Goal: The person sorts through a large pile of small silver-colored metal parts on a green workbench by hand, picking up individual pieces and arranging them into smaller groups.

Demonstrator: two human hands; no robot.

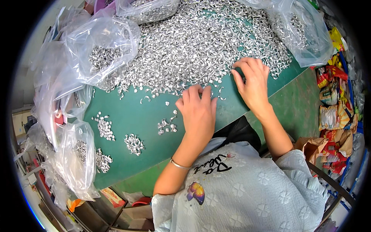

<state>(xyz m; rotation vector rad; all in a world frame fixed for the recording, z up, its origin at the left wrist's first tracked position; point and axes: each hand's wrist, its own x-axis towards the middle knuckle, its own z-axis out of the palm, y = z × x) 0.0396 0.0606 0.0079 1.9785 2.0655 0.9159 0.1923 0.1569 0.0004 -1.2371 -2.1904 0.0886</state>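
Observation:
A wide heap of small shiny curved metal pieces (185, 50) covers the far part of the green table (154, 150). My left hand (198, 114) lies at the heap's near edge, palm down, its bent fingers apart and their tips among the pieces. Farther right, my right hand (253, 81) hovers by the heap's right front edge, fingers curved and thumb held away from them; nothing shows between them. A few loose curved pieces (221, 93) lie between the hands. Left of my left wrist sit small sorted clusters: a loose group (167, 127), a tight pile (134, 144) and a scattered one (105, 128).
Clear plastic bags with metal pieces stand around the heap: one at the left (102, 48), one at the far right (303, 34), another at the near left (77, 158). Another small pile (103, 160) lies beside that near bag. Colourful packages (332, 92) line the right side.

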